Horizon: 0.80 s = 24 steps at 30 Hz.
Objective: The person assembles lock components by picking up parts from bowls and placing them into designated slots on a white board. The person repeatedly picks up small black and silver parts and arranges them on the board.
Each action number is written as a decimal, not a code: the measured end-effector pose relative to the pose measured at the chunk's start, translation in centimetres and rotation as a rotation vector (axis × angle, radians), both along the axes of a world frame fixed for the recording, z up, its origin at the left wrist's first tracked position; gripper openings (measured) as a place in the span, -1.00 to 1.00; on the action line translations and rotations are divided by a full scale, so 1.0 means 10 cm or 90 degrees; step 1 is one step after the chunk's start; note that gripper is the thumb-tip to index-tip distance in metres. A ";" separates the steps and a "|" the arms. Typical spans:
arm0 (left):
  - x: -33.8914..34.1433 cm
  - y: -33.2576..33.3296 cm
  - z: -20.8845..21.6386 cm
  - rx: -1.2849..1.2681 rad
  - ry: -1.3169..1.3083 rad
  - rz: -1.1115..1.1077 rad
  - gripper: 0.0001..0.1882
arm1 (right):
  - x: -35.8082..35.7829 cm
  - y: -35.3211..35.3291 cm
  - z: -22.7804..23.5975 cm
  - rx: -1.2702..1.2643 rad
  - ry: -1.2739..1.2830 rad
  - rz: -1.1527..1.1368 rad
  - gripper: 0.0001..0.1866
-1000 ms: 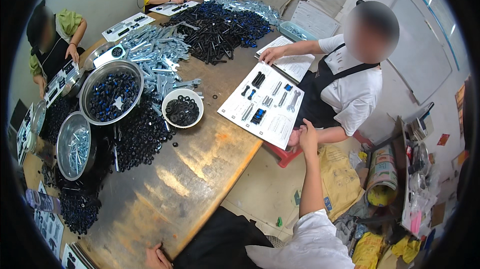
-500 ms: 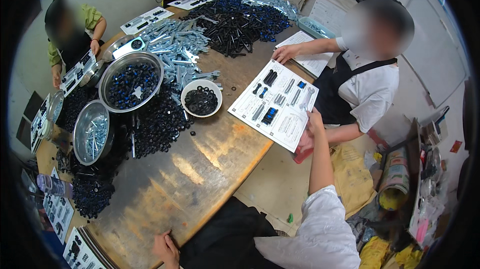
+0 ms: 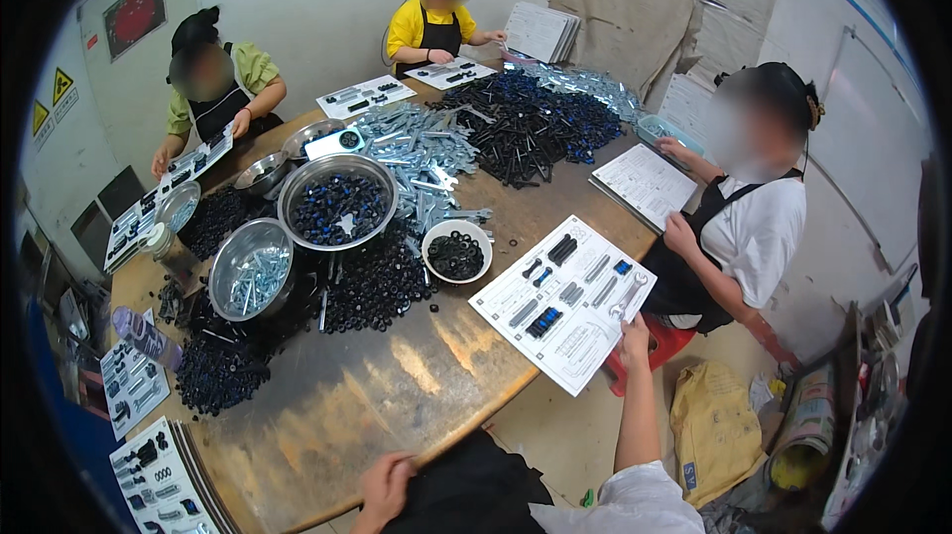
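My right hand [image 3: 635, 341] pinches the near right edge of a white printed parts card [image 3: 516, 298]. The card carries black and blue pieces, silver rods and a wrench, and lies tilted over the table's right edge. By the table's front edge, my left hand [image 3: 389, 482] rests with loosely bent fingers, nothing visible in it. A white bowl of black rings [image 3: 456, 254] stands just left of the card. Beyond it, a co-worker in a white shirt has a hand [image 3: 682, 235] near a stack of white cards [image 3: 645, 185].
Metal bowls of bolts [image 3: 337, 199] and silver screws [image 3: 252, 271] stand at left. Piles of wrenches [image 3: 416, 142], black rods [image 3: 506, 122] and black nuts [image 3: 372, 281] cover the table [image 3: 347, 405]. Two more co-workers sit across. A card stack [image 3: 164, 479] lies at front left.
The view has swung up and left. The co-worker on the right has let go of the parts card; my right hand alone holds it now. My left hand has shifted right along the table edge.
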<state>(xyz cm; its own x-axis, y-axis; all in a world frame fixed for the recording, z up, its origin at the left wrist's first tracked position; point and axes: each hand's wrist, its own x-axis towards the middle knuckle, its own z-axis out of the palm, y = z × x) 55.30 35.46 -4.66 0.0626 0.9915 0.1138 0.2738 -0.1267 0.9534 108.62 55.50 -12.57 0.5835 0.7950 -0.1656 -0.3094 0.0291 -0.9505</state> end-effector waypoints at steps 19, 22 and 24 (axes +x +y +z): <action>0.26 -0.25 -0.43 -0.456 -0.295 -0.123 -0.73 | -2.55 -1.65 0.52 -0.065 0.079 0.147 -0.36; -0.05 -0.53 -0.33 -0.466 -0.309 -0.055 -0.77 | -2.65 -1.87 0.33 -0.071 0.038 0.286 -0.31; -0.20 -0.73 -0.27 -0.455 -0.299 0.003 -0.78 | -2.74 -1.98 0.38 -0.107 0.027 0.392 -0.31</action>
